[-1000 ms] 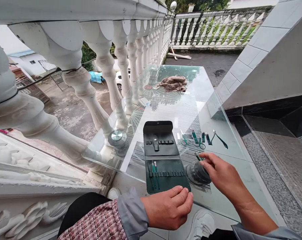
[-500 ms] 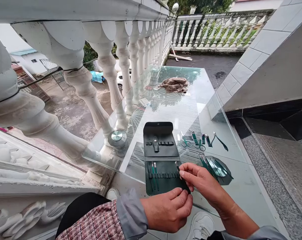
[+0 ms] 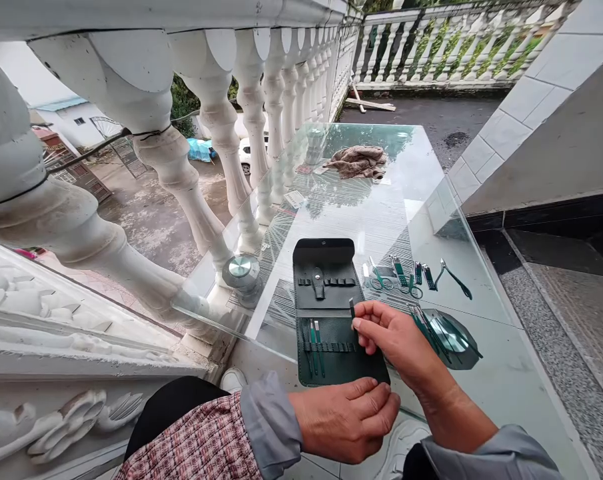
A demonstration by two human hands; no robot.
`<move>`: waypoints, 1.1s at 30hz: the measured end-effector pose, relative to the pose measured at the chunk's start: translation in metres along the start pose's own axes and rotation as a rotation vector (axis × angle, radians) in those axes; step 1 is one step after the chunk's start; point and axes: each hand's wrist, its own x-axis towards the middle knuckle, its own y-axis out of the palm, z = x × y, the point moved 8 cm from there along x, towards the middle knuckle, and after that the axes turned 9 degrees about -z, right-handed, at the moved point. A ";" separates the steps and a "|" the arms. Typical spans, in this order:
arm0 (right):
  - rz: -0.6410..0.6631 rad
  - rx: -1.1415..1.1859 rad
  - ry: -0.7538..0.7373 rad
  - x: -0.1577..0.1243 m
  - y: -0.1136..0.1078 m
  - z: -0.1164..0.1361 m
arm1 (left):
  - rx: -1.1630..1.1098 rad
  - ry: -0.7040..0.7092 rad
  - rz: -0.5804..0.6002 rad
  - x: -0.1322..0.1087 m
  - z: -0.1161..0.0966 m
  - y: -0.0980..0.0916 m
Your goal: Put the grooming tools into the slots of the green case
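A dark green manicure case lies unfolded on the glass table, its loops mostly vacant. Several slim nail tools sit in the loops at its lower left. My left hand is closed over the case's near right corner, fingertips gripping the edge. Above the lower panel, my right hand pinches a slim dark nail tool with a flat silver tip; its lower part is hidden by the fingers. Right of the case are scissors, nail clippers and cuticle nippers.
More slim green tools rest across a faceted table support at the right. A brown cloth lies crumpled at the glass table's far end. White balusters line the left; stone steps lie at the right.
My right hand has lifted the slim nail tool up and away from the case's right loops. My left hand stays at the case corner. The view has shifted slightly.
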 end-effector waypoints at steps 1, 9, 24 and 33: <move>-0.025 0.011 0.000 0.001 -0.002 0.000 | 0.000 0.001 -0.004 0.000 0.000 -0.001; -0.071 0.095 -0.018 0.004 -0.010 -0.001 | 0.013 -0.013 -0.010 0.000 0.000 -0.004; 0.005 -0.063 -0.034 0.012 0.020 -0.001 | 0.008 -0.002 0.034 0.001 -0.001 -0.003; 0.063 -0.150 0.043 0.016 0.030 -0.006 | 0.021 0.023 0.053 -0.001 -0.001 -0.001</move>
